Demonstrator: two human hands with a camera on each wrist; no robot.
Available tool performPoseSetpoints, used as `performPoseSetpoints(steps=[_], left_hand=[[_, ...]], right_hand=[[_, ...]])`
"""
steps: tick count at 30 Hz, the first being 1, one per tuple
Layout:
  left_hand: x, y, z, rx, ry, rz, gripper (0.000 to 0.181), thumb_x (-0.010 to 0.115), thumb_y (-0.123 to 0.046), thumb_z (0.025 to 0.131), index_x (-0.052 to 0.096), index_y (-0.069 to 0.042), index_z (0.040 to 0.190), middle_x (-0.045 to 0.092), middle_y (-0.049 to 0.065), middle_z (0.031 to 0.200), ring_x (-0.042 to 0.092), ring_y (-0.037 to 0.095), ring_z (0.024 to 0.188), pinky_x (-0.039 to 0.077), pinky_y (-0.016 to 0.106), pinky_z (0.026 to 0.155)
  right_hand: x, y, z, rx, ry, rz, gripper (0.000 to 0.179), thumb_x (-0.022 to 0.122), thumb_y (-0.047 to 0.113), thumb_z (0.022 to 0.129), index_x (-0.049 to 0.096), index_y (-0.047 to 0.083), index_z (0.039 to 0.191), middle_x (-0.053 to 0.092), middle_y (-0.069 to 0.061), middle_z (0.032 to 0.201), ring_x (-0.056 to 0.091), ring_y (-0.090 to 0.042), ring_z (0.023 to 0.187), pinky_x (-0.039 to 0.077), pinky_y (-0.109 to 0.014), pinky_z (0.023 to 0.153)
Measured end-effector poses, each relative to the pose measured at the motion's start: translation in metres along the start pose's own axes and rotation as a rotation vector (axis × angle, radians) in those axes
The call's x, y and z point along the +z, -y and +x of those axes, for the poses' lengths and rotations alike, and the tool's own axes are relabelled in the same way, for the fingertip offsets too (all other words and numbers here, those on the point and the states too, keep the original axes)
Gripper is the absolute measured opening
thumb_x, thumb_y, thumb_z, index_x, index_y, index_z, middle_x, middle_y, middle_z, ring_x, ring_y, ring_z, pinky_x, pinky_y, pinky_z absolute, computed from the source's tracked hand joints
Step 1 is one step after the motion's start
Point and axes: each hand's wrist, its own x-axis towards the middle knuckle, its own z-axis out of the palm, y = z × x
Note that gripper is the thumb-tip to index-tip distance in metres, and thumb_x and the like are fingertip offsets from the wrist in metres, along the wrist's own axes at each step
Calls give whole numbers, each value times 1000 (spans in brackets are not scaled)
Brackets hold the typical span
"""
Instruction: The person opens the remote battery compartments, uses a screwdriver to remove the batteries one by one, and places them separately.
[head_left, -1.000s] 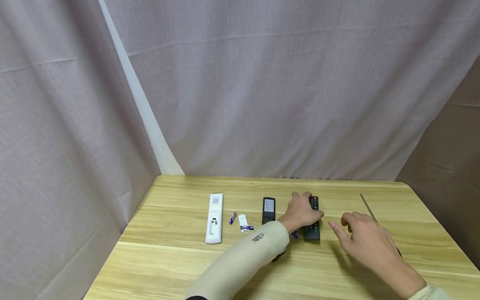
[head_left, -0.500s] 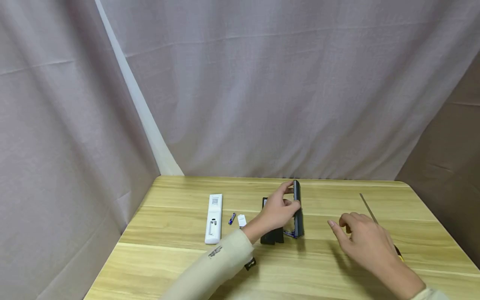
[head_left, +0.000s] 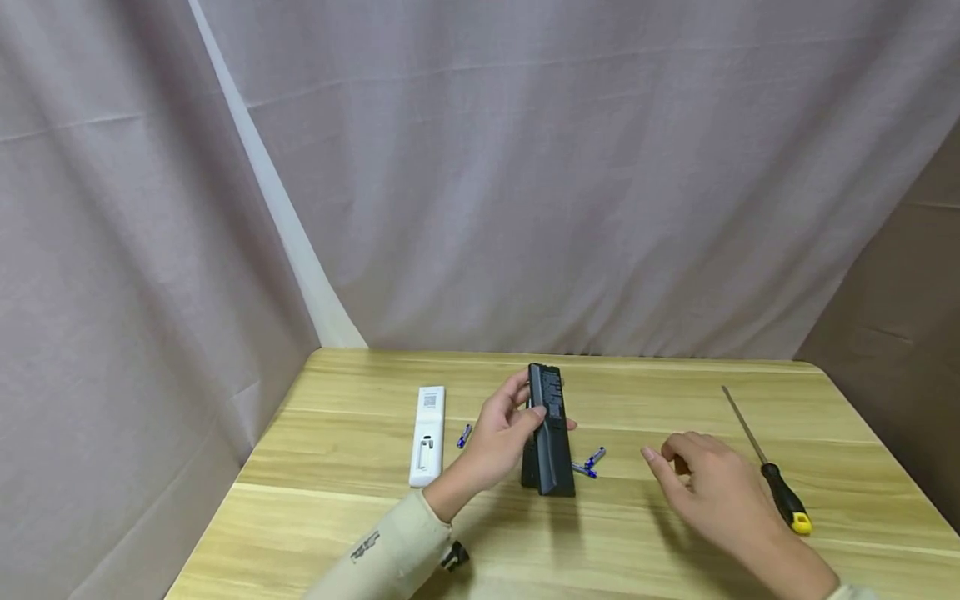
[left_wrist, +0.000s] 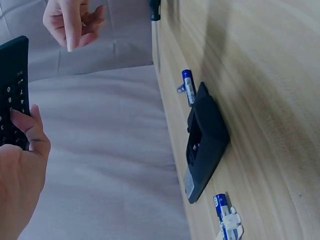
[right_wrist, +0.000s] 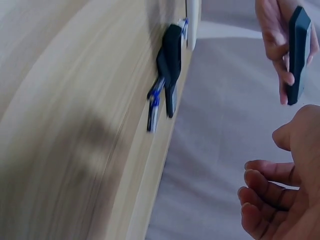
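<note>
My left hand [head_left: 495, 433] holds a black remote control [head_left: 557, 454] above the table, thumb on its edge. Its labelled back shows in the head view, and its number buttons in the left wrist view. Under it lies a second black remote [left_wrist: 212, 137] with an uncovered battery compartment, mostly hidden in the head view. Two blue batteries [head_left: 596, 457] lie just right of that remote. My right hand [head_left: 712, 492] hovers over the table at the right, fingers loosely curled, holding nothing.
A white remote [head_left: 427, 437] lies at the left, its battery compartment uncovered. Near it are a blue battery [head_left: 465, 436] and, in the left wrist view, another battery beside a small white cover [left_wrist: 232, 222]. A screwdriver [head_left: 783, 496] with a black and yellow handle lies at the right.
My left hand has picked the black remote up from the table, carried it left and turned its back into view. My right hand has shifted slightly left, exposing the screwdriver's handle.
</note>
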Motion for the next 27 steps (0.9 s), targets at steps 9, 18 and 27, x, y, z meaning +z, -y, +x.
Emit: performPoseSetpoints(steps=[9, 18, 27], left_hand=[[-3, -1, -1, 44, 14, 20, 57, 43, -2, 108, 34, -11, 163, 53, 20, 159, 71, 52, 119, 65, 43, 96], [-1, 3, -5, 42, -29, 97, 60, 51, -3, 106, 36, -7, 164, 56, 30, 153, 76, 29, 112, 67, 46, 92], [3, 4, -6, 42, -7, 79, 59, 50, -4, 107, 36, -10, 164, 56, 28, 153, 73, 46, 116, 67, 38, 90]], right_hand=[[3, 41, -3, -44, 202, 272, 54, 78, 30, 99, 58, 17, 148, 53, 19, 81, 44, 8, 64, 40, -17, 54], [0, 68, -2, -106, 345, 459, 79, 76, 37, 100, 34, 36, 167, 57, 18, 89, 49, 7, 67, 44, -18, 53], [3, 69, -2, -118, 340, 427, 74, 74, 35, 102, 37, 36, 165, 56, 20, 90, 46, 9, 67, 42, -17, 54]])
